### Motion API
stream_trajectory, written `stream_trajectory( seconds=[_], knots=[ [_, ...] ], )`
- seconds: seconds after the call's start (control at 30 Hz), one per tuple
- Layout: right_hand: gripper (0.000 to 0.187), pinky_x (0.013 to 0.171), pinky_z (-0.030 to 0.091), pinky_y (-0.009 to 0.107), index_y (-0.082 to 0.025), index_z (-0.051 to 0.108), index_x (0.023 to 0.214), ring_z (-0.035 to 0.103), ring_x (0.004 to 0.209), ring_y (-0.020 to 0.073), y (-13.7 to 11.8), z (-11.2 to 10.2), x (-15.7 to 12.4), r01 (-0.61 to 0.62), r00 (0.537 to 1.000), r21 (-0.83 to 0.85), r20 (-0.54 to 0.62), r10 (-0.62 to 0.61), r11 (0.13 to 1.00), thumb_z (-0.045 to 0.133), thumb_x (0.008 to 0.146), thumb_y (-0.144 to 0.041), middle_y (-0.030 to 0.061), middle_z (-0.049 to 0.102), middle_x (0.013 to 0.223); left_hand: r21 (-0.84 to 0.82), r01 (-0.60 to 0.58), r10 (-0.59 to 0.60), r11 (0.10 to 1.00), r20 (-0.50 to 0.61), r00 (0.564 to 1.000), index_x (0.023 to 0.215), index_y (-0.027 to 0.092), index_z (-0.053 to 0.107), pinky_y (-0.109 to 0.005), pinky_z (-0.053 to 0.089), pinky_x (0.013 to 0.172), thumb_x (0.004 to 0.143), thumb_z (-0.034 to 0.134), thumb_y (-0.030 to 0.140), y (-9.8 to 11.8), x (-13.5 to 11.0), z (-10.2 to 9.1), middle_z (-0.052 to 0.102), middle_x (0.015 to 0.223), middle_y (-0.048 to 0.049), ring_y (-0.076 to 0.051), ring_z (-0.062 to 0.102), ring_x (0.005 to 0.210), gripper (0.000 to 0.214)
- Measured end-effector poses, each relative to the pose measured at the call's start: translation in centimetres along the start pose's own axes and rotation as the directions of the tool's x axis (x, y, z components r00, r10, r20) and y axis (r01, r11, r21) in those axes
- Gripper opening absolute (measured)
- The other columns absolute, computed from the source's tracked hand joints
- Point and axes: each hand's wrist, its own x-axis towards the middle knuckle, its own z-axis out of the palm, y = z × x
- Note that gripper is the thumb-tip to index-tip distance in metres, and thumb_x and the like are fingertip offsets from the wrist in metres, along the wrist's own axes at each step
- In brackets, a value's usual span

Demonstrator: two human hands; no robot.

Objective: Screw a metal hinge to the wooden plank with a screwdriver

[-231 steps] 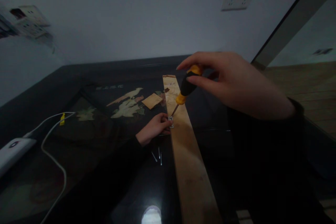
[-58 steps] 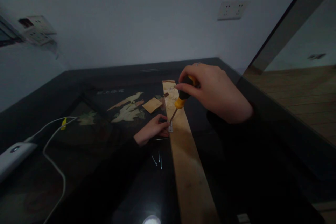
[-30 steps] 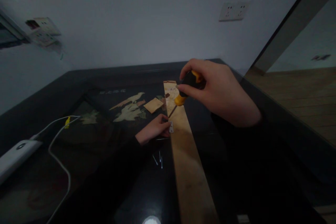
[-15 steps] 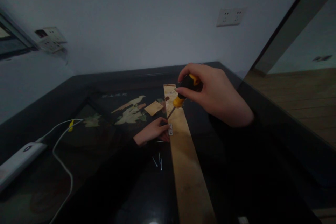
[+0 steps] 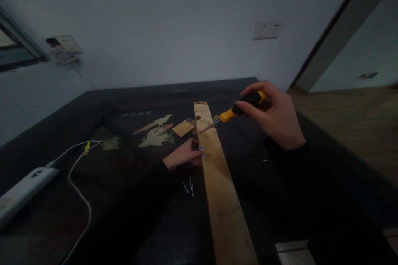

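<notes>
My right hand [image 5: 277, 116] grips the black-and-yellow handle of a screwdriver [image 5: 228, 115]. The screwdriver slants down to the left, its tip over the far part of a long wooden board [image 5: 222, 192]. At the board's left edge, my left hand [image 5: 183, 154] has its fingers curled and pressed against a small metal bracket [image 5: 202, 151] with holes. The lower fingers are partly hidden by the board. Several thin screws [image 5: 190, 186] lie on the dark table just left of the board.
A yellowish square piece [image 5: 183, 128] lies left of the board on the dark table [image 5: 124, 211]. A white power strip [image 5: 27, 188] with a pale cable [image 5: 81, 194] is at the left. Wall sockets [image 5: 266, 30] sit above the table; a pale object [image 5: 295, 252] is at the bottom right.
My right hand has moved right with the screwdriver, which now lies flatter, its tip away from the bracket area. My left hand stays at the bracket. The view has shifted slightly.
</notes>
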Motion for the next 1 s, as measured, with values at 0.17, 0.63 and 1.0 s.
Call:
stream_trajectory(
  seconds=[0.17, 0.63, 1.0],
  knots=[
    [0.021, 0.056, 0.053, 0.028, -0.024, 0.064, 0.087, 0.057, 0.070, 0.0146, 2.1, -1.2, -2.7, -0.145, 0.965, 0.217, -0.184, 0.186, 0.965, 0.073, 0.069, -0.029, 0.0011, 0.060, 0.087, 0.001, -0.014, 0.014, 1.000, 0.020, 1.000, 0.121, 0.007, 0.038, -0.020, 0.051, 0.050, 0.084, 0.063, 0.019, 0.0, 0.0, 0.0, 0.068, 0.062, -0.0048, -0.013, 0.065, 0.049, 0.047],
    [0.029, 0.056, 0.055, 0.023, -0.020, 0.065, 0.077, 0.064, 0.068, 0.0108, 10.0, 2.0, -8.1, -0.413, 0.679, 0.868, 0.093, 0.728, 0.274, 0.080, 0.060, -0.037, -0.0020, 0.064, 0.076, 0.378, -0.298, 0.350, 0.877, -0.077, 0.934, 0.099, 0.016, 0.055, -0.020, 0.047, 0.058, 0.083, 0.057, 0.029, -4.1, -5.7, -3.3, 0.061, 0.079, -0.0002, -0.010, 0.062, 0.063, 0.021],
    [0.024, 0.061, 0.058, 0.024, -0.021, 0.063, 0.076, 0.064, 0.070, 0.0106, 9.7, 3.2, -9.1, -0.445, 0.703, 0.829, 0.090, 0.706, 0.338, 0.076, 0.067, -0.039, -0.0027, 0.063, 0.078, 0.544, -0.490, 0.376, 0.682, 0.314, 0.872, 0.095, 0.019, 0.067, -0.027, 0.046, 0.078, 0.077, 0.068, 0.028, -4.3, -7.2, -4.6, 0.058, 0.098, -0.0045, -0.015, 0.055, 0.088, 0.020]
  ],
)
